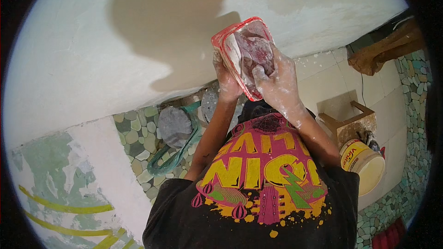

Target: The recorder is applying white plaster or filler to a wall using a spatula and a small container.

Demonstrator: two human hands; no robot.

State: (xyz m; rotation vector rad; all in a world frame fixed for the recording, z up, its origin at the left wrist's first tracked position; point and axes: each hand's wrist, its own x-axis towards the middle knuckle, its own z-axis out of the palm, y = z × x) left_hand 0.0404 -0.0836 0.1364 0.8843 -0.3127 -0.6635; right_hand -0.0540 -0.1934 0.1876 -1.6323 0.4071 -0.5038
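In front of the wall, raised above my chest, is a rectangular red plastic tub (220,38) smeared with white powder or paste. My left hand (226,82) grips its left side from below, most of the fingers hidden behind it. Inside the rim shows a crumpled, dusty grey-purple surface (262,51); whether it is a cloth or the tub's own coated inside, I cannot make out. My right hand (284,83) is closed at the tub's right side, thumb pressed on that surface. White dust coats both hands.
A pale wall (83,60) rises close ahead. Down on the pebble-patterned floor (143,133) lie a grey round bucket or lid (174,126) and a green hose-like strip (161,165). To the right stand a small wooden stool (353,127) and a yellow bucket (351,153); brown cloth (387,50) hangs beyond.
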